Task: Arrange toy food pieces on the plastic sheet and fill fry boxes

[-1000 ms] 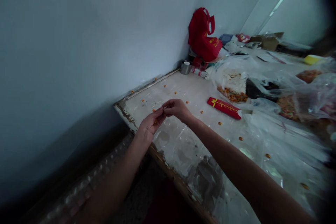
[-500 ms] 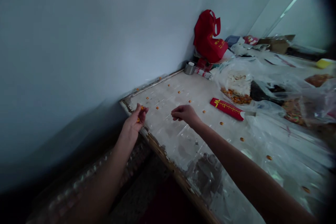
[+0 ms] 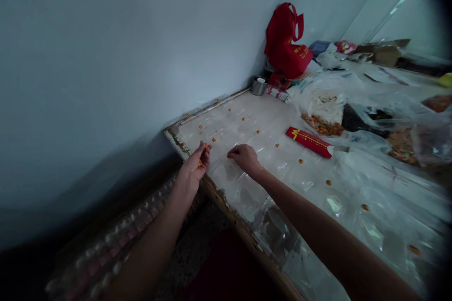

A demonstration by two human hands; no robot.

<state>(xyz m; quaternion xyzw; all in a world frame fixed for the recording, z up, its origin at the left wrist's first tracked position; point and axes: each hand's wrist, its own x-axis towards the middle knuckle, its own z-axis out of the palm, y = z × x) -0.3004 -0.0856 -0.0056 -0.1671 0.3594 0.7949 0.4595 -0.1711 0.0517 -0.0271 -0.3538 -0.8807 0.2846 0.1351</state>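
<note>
My left hand (image 3: 195,163) is curled around several small orange pieces (image 3: 200,163) near the table's left edge. One more orange piece shows between its thumb and fingertips. My right hand (image 3: 246,156) is in a pinch, low over the clear plastic sheet (image 3: 243,183). A bit of orange shows at its fingertips, so it grips a small orange piece (image 3: 229,156), partly covered. Similar orange pieces with dark middles, such as this orange piece (image 3: 277,145), lie spaced out in rows across the plastic. Their exact kind is too small to tell.
A red packet with yellow print (image 3: 309,142) lies right of my hands. Farther back stand a metal cup (image 3: 259,86) and a red bag (image 3: 286,47) by the wall. Clear plastic bags with orange contents (image 3: 323,124) cover the right side. The worn wooden table edge (image 3: 226,207) runs nearby.
My right hand has lowered to the plastic, and orange now shows at its fingertips. My left hand has moved right, closer to it, still holding orange pieces. The view has shifted slightly.
</note>
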